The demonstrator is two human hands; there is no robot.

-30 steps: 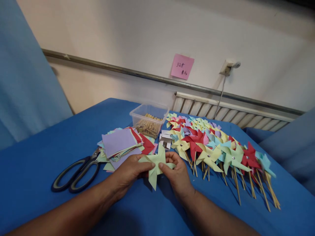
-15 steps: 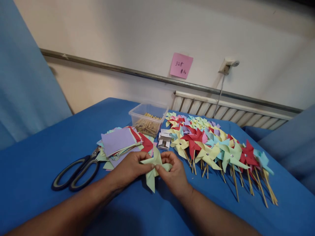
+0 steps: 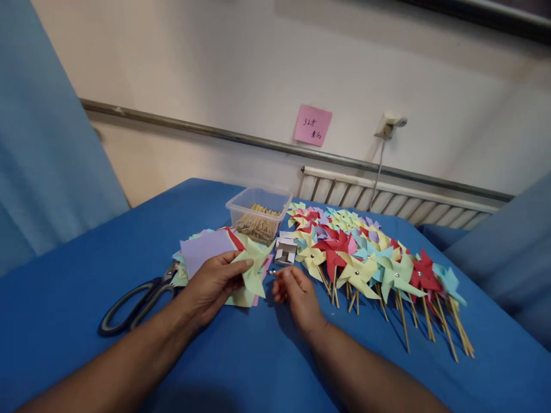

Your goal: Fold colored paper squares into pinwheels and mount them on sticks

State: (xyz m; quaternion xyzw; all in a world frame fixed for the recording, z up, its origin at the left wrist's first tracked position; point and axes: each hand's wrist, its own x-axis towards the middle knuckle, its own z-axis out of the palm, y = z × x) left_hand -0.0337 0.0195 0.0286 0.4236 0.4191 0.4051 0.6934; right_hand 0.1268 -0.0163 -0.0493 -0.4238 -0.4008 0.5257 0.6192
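Note:
My left hand (image 3: 217,281) is closed on a pale green paper pinwheel (image 3: 253,261), pinching it at its folded centre between thumb and fingers. The pinwheel has no stick on it and is held tilted above the paper pile. To its right, my right hand (image 3: 297,295) has thumb and forefinger pressed together on a small shiny metal pin (image 3: 271,272), which points toward the pinwheel. Behind that hand, a small open white box (image 3: 285,250) sits on the table. Under and beside my left hand lies a stack of coloured paper squares (image 3: 202,248), purple on top.
Large scissors (image 3: 142,304) lie at the left, blades under the papers. A clear plastic tub (image 3: 241,210) of short wooden sticks (image 3: 258,223) stands behind. Many finished pinwheels on sticks (image 3: 357,273) cover the right side of the blue-covered table (image 3: 142,229). A radiator (image 3: 396,198) runs along the wall.
Both hands were on the pinwheel, holding its folded points together. My right hand has let go and now holds a pin. My left hand has turned and tilted the pinwheel.

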